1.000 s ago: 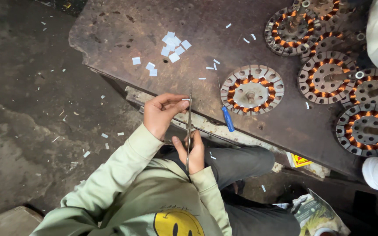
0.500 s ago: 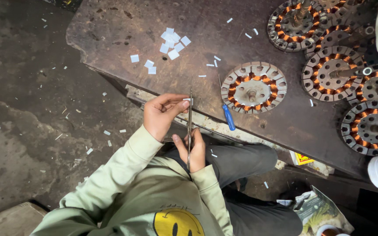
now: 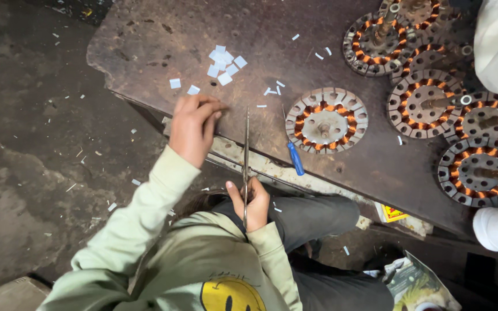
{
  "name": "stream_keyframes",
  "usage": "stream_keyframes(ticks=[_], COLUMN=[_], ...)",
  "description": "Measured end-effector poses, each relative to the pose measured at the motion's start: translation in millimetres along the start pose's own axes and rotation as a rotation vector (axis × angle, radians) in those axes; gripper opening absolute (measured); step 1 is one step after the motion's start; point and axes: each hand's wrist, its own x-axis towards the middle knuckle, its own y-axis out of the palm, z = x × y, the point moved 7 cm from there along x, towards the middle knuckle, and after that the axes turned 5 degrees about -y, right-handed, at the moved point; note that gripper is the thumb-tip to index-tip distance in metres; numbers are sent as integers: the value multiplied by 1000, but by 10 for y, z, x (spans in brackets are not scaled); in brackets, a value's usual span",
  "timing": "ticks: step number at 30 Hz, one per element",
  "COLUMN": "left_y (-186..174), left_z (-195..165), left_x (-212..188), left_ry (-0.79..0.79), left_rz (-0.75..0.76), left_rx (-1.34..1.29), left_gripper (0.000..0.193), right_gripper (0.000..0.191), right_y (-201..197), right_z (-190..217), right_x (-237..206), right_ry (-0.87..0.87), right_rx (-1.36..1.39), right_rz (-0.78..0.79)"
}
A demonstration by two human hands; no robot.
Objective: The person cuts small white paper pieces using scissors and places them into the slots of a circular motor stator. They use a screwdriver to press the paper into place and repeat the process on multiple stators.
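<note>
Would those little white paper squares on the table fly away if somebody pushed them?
Probably. The white paper squares look thin and flat, so they are likely very light and floppy, sliding or scattering at a nudge. Loose bits already lie strewn over the metal table, which hints they drift easily. They should not roll.

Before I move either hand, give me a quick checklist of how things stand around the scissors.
1. Grip: the right hand is closed around the handles of the scissors. Ok.
2. Blades: they look like one thin line pointing up at the table edge, so they appear shut. Ok.
3. Left hand clear of the blades: it sits to their left, apart. Ok.
4. What the left fingertips pinch: too small to see. Cannot tell.
5. Blue-handled screwdriver: it lies at the table edge, right of the blades, not touching. Ok.
6. White paper pieces: clustered on the table beyond the left hand. Ok.
</note>
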Motion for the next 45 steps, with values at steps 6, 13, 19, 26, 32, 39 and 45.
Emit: stream_keyframes(ticks=[6, 13, 19, 26, 32, 39, 45], left_y=[-11, 78, 334, 306, 349, 573, 654], left_z=[101, 138, 152, -1, -123, -88, -157], left_x=[326, 579, 630, 629, 554, 622, 544], left_ry=[-26, 86, 134, 211, 211, 258, 390], left_rz=[172, 59, 49, 61, 272, 479, 433], left_rx=[263, 366, 350, 292, 97, 137, 192], left_gripper=[11, 19, 18, 6, 13, 9, 16], right_gripper=[45, 46, 46, 45, 42, 28, 32], right_y=[14, 6, -16, -22, -51, -58, -71], right_z=[-43, -64, -82, -88, -105, -193, -198], right_x=[-10, -4, -1, -14, -37, -67, -71], right_ry=[27, 20, 19, 3, 3, 100, 87], right_rx=[85, 66, 36, 52, 119, 228, 205], right_rz=[14, 18, 6, 17, -7, -13, -17])
